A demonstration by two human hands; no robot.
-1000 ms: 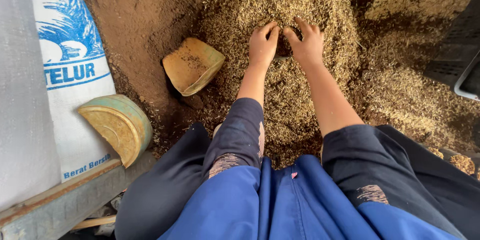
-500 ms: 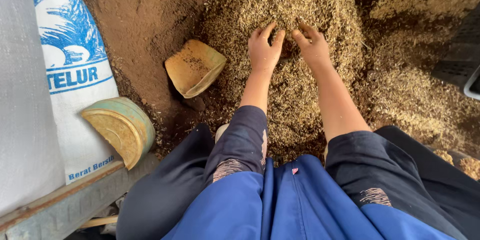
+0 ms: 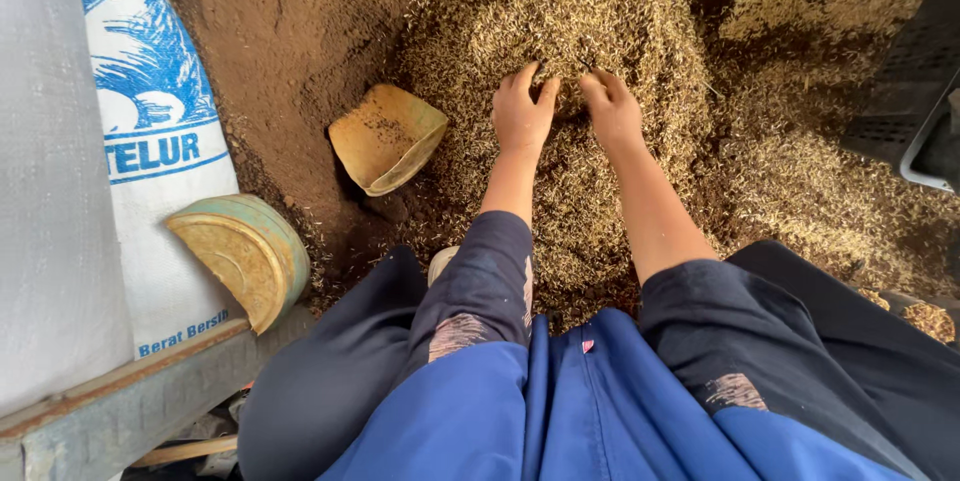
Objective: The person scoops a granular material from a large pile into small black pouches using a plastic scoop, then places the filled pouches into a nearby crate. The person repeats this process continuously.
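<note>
Husk pile: a broad mound of dry, straw-coloured husks [image 3: 600,21] lies on the ground straight ahead of the person, spilling out to the right and back toward the knees.
Left hand: the left hand [image 3: 522,113] rests palm down on the near slope of the mound, fingers bent and pressed into the husks, holding nothing I can make out apart from loose material.
Right hand: the right hand [image 3: 612,111] sits just beside the left, almost touching it, fingers curled down and partly sunk into the same spot.
Between the hands: a small dark hollow shows where the fingertips meet; what is in it is too shadowed to tell.
Work so far: by my judgement little is done; the mound looks full and only this one patch is disturbed, so most of the husks remain unhandled.
Brown soil: a bank of fine dark earth [image 3: 290,31] borders the husks on the left, the two barely mixed at the seam.
Scoop: a worn yellowish scoop-shaped container [image 3: 385,136] lies tilted on the soil, left of the left hand and apart from it, untouched.
Round tin: a dusty tin with a greenish rim [image 3: 240,256] leans against a white and blue woven sack [image 3: 150,141].
Clothing: dark sleeves pushed up, blue garment over the lap.
</note>
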